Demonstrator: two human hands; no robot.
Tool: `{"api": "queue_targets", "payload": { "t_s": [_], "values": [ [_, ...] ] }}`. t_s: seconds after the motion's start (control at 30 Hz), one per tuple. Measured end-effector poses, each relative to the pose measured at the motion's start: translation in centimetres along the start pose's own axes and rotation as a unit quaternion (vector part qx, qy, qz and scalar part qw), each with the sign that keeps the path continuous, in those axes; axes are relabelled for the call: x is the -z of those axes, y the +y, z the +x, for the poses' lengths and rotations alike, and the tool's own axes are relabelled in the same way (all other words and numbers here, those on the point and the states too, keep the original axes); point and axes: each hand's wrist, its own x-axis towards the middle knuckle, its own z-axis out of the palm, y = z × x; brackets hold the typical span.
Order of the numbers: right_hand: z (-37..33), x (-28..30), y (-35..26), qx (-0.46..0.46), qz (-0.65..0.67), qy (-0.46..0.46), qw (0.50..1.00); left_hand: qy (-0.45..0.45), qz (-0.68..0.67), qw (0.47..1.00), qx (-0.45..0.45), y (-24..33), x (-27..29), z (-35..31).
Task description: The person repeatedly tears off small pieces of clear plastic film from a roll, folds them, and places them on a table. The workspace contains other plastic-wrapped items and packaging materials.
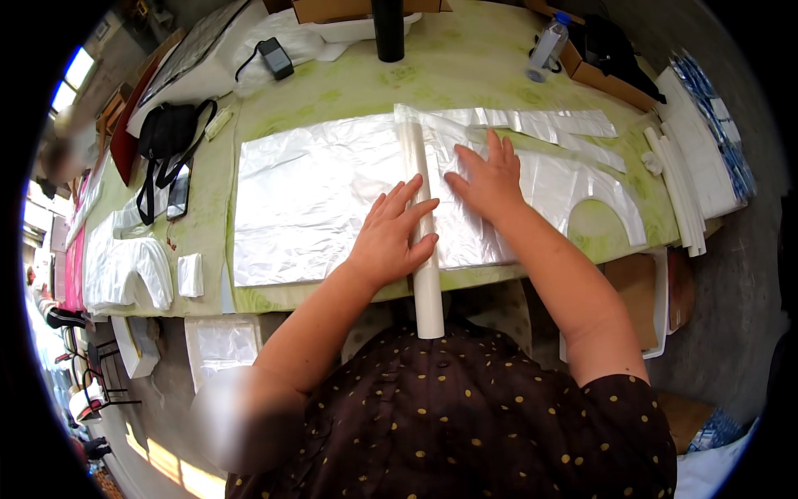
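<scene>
A long white tube (427,291) lies lengthwise across a stack of thin, shiny white plastic sheeting (307,191), its near end jutting past the table edge toward my body. Spread over the tube's middle, my left hand (389,231) rests with fingers stretched out and the thumb against its side. To the right of the tube, my right hand (490,179) lies on the sheeting, fingers apart and palm down. The sheeting's right end splits into strips around a curved cut-out, and a flap of film covers the tube's far end.
At left lie a black bag (170,133), a phone (179,195) and more folded white plastic (125,262). A black cylinder (388,33) and a black adapter (275,58) stand farther back. A bottle (549,48) is at far right, and white rolls (677,191) line the right edge.
</scene>
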Motion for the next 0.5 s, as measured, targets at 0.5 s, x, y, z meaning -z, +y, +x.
{"api": "queue_targets", "payload": {
  "t_s": [0.5],
  "values": [
    [-6.6, 4.9, -10.4, 0.369, 0.218, -0.026, 0.903, 0.088, 0.027, 0.993, -0.071, -2.0, -0.6, -2.1]
  ]
}}
